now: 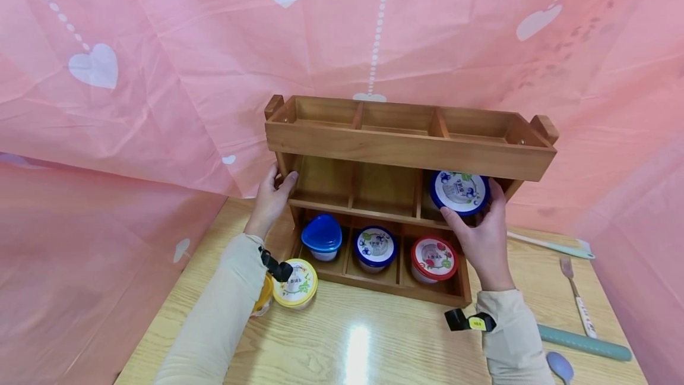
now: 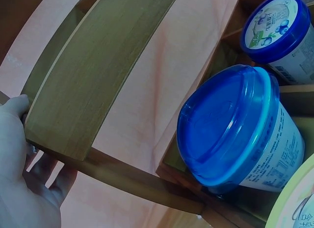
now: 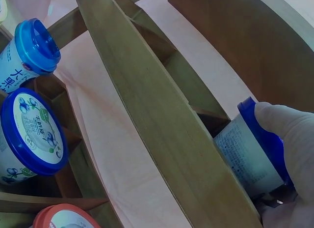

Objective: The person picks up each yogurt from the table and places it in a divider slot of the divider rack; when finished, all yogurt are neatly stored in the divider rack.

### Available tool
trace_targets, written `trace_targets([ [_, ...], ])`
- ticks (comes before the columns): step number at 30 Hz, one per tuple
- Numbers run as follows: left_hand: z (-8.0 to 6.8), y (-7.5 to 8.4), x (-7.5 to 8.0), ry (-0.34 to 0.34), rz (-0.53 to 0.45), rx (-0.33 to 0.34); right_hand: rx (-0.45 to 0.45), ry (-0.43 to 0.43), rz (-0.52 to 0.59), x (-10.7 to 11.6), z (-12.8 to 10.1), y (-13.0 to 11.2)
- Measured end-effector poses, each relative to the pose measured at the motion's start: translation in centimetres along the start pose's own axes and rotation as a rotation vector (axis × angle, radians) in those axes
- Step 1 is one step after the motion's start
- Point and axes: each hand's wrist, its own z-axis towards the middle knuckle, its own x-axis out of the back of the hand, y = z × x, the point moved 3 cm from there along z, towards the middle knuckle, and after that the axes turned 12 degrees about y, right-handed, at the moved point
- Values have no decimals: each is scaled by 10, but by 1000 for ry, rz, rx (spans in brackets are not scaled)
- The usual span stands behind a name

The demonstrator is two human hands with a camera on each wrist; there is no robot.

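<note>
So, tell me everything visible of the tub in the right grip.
The tub has a dark blue, plastic-looking lid, closed, with a white label showing blueberries, green leaves and characters. Its whitish side bears small print. It is lid-up in the right-hand compartment of the middle tier of the wooden rack, below the top tier. The right grip holds it around the lid, thumb at the near left edge, fingers at the right. Its base is hidden, so whether it touches the shelf cannot be told.

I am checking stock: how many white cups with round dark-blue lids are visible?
2: one cup in the right hand, at the middle right compartment of the brown wooden rack; another cup, bottom centre compartment. Others may be hidden.
</note>
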Motion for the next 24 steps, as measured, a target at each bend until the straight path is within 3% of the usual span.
trace_targets([
  [7,-1,3,1,-16,-9,31,-16,-10,11,2,1,1],
  [14,-15,35,5,-31,7,35,50,29,82,7,-2,-6],
  [17,-17,38,5,-32,2,35,87,45,100,12,-7,-14],
  [20,-17,38,5,-34,-3,34,91,53,71,17,-14,-23],
  [24,-8,17,3,-16,2,12,87,51,28,22,-23,-32],
])
